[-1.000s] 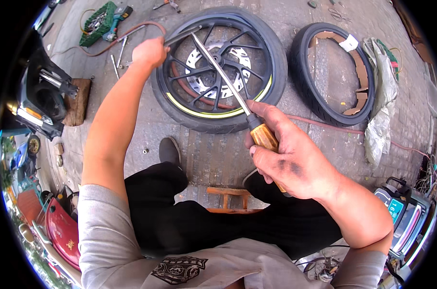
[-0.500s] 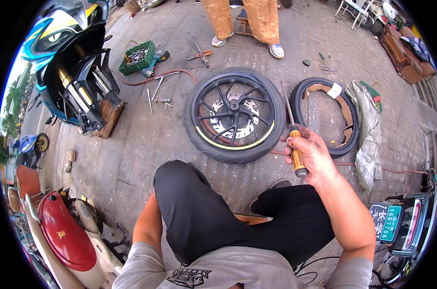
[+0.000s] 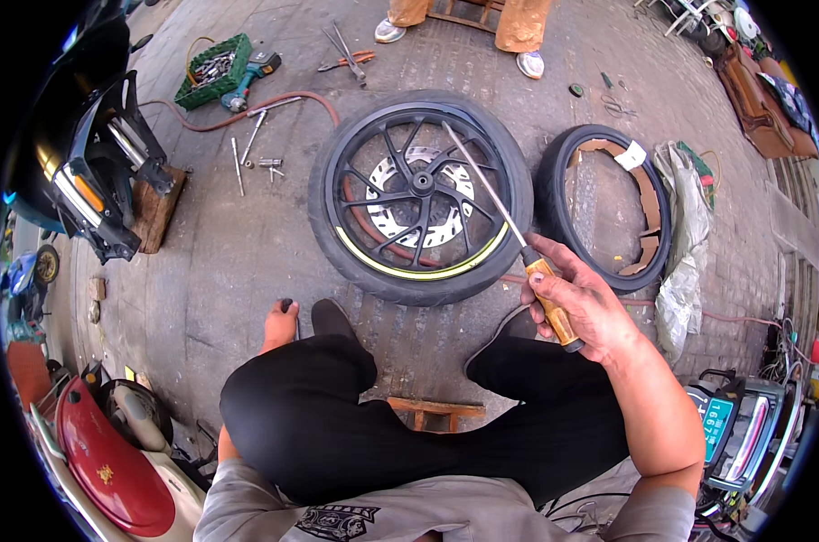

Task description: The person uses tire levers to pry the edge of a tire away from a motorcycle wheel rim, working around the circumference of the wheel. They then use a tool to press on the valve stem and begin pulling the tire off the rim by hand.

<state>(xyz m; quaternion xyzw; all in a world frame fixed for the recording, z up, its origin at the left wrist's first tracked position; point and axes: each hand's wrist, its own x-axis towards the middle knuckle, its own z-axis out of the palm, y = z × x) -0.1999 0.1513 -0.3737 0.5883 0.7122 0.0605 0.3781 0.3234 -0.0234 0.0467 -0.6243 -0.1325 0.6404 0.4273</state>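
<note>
My right hand (image 3: 576,303) grips a long screwdriver (image 3: 554,307) with a yellowish wooden-looking handle; its shaft angles up-left over the wheel. The wheel (image 3: 423,183) lies flat, with black spokes, a tyre, a perforated brake disc and a yellow-green rim stripe. Just right of it lies a loose tyre (image 3: 561,260) with cardboard inside. My left hand (image 3: 280,323) is low beside my left shoe (image 3: 332,318), fingers closed on a small dark thing I cannot make out.
Another person's legs (image 3: 519,27) stand beyond the wheel. A green toolbox (image 3: 212,77), drill (image 3: 245,83), sockets and wrenches (image 3: 271,163) and red hose (image 3: 310,98) lie upper left. A motorcycle front (image 3: 98,199) rests at left, scooters at lower corners, plastic sheeting (image 3: 680,289) at right.
My left hand left the wheel with its dark bar, was hidden behind my knee, and now shows by my shoe. My right hand still holds the screwdriver, which has tilted back leftward over the wheel.
</note>
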